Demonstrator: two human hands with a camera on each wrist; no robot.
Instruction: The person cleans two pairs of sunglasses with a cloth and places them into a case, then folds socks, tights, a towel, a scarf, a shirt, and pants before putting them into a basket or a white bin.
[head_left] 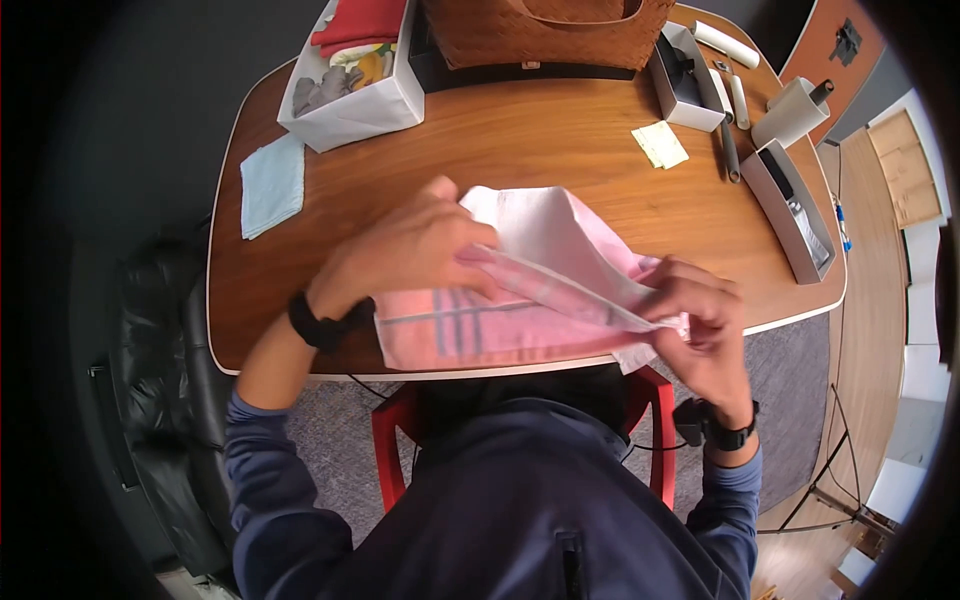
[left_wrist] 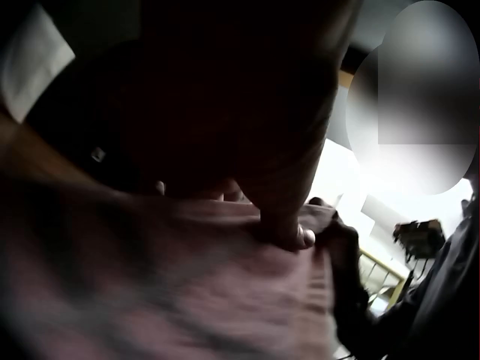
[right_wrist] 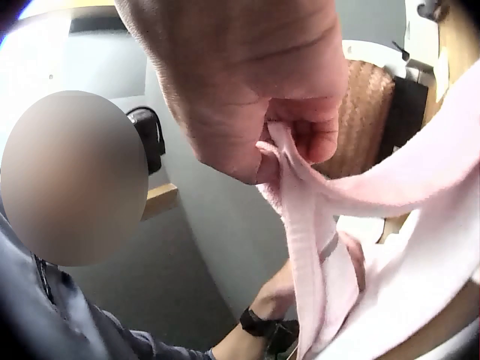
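Observation:
A pink towel (head_left: pixel 560 290) with grey stripes and a white underside lies loosely folded at the table's near edge, partly lifted. My right hand (head_left: pixel 695 310) pinches its right end between thumb and curled fingers, and the right wrist view shows the pink edge (right_wrist: pixel 300 169) bunched in that grip. My left hand (head_left: pixel 425 250) holds the upper fold nearer the middle. In the dark left wrist view, the left thumb (left_wrist: pixel 289 234) lies over the towel's edge (left_wrist: pixel 187 225) and the fingers are mostly hidden behind it.
A light blue cloth (head_left: pixel 272 188) lies on the left. Behind stand a white bin (head_left: pixel 360 115) of folded fabrics and a brown woven basket (head_left: pixel 550 40). Yellow paper notes (head_left: pixel 660 145), a grey tray (head_left: pixel 790 210) and a white cup (head_left: pixel 790 115) are on the right.

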